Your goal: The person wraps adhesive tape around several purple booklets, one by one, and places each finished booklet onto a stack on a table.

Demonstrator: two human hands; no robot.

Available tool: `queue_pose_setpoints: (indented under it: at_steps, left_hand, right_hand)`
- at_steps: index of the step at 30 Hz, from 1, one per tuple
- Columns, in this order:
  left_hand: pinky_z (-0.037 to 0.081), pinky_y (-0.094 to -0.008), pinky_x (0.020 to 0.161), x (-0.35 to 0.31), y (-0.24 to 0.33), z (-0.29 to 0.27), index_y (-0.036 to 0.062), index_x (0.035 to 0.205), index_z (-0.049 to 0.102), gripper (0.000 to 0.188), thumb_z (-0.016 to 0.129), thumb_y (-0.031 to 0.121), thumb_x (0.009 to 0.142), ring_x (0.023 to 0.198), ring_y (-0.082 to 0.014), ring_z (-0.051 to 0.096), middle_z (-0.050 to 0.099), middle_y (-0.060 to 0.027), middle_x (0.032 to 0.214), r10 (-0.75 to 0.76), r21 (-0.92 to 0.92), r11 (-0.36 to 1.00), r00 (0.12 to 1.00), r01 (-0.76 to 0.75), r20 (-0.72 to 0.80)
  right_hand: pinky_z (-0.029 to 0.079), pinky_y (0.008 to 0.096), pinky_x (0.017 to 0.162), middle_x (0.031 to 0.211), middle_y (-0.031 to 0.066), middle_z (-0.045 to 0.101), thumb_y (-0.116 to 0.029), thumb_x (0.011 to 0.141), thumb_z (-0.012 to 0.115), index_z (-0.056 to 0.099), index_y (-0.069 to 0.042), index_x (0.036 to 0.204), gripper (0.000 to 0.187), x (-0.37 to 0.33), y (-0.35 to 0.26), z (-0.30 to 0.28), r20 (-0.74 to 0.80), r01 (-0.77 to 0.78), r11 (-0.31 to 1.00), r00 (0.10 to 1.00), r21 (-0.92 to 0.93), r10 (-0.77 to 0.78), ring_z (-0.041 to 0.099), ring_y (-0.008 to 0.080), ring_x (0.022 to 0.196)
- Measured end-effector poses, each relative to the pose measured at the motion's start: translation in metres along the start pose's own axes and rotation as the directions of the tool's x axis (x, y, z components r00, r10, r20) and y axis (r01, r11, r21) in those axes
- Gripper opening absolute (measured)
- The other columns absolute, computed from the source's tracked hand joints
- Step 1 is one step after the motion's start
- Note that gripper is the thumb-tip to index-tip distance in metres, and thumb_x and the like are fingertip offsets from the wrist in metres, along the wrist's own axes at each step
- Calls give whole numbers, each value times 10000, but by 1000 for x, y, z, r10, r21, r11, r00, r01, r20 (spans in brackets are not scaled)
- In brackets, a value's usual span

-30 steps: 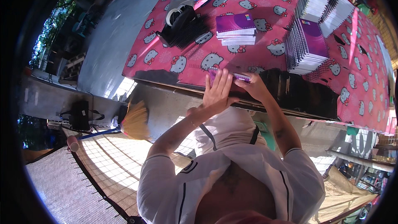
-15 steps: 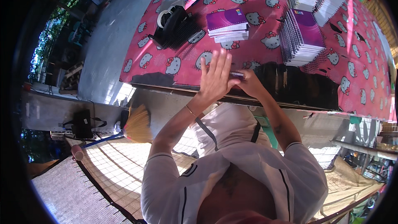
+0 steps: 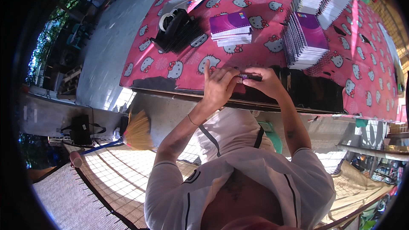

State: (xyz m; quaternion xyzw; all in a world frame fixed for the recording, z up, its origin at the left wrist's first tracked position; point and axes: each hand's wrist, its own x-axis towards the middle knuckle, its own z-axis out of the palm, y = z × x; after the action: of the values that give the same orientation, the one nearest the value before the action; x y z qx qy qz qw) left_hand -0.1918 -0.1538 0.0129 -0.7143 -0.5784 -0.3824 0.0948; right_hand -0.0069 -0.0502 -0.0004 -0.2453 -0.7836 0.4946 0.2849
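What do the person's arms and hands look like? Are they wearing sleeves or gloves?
No gloves: both the left hand and the right hand are bare. The forearms are bare too. Short white sleeves end near the elbows and belong to a white shirt with thin dark stripes. A thin band circles the left wrist, and a small dark mark shows on the right forearm.

Both hands, left hand (image 3: 218, 86) and right hand (image 3: 266, 81), pinch a small purple notebook (image 3: 248, 77) over the pink tablecloth (image 3: 264, 30).

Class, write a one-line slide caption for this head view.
Both hands, left hand and right hand, hold a small purple booklet over the pink patterned tablecloth.
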Motion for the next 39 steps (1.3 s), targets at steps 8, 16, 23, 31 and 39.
queue_pose_setpoints:
  at_steps: [8,16,23,31,39]
  left_hand:
    - [323,-535,1061,1,-2,0,108,1010,646,206,721,105,818,869,-244,661,698,-32,971,-22,-79,996,998,27,63]
    - [451,-407,830,12,6,-12,54,988,692,225,756,153,797,839,-300,624,683,-93,920,-17,-25,999,996,20,83]
    - [485,-438,749,22,13,-13,59,983,677,254,682,47,730,853,-308,620,682,-85,955,-1,2,1000,988,1,155]
    - [471,-395,909,185,78,-23,36,985,678,243,691,-47,757,1039,-284,644,706,-93,1078,392,-2,903,823,-431,-411]
    - [553,-385,910,198,56,91,-2,1048,667,292,547,-121,810,1240,-329,578,684,-166,1141,406,-543,757,913,-363,-44]
  right_hand:
    - [526,245,777,893,53,716,-109,921,682,692,37,1016,174,17,-14,-26,183,-45,999,982,19,41,640,79,834]
    - [515,261,706,843,61,685,-94,900,696,652,12,954,128,22,-4,-25,212,74,997,975,-18,-68,645,92,785]
    - [498,328,609,738,103,596,-5,754,683,560,-2,825,142,12,-15,4,-235,225,931,926,-288,-296,636,230,661]
    - [430,429,995,1299,217,564,-170,845,728,560,18,1294,516,-44,-94,-118,-682,-57,768,503,-638,-530,554,363,1183]
    - [471,317,988,1346,172,570,-91,879,725,508,26,1376,556,-43,-18,-172,-627,57,997,775,-58,-81,577,185,1185]
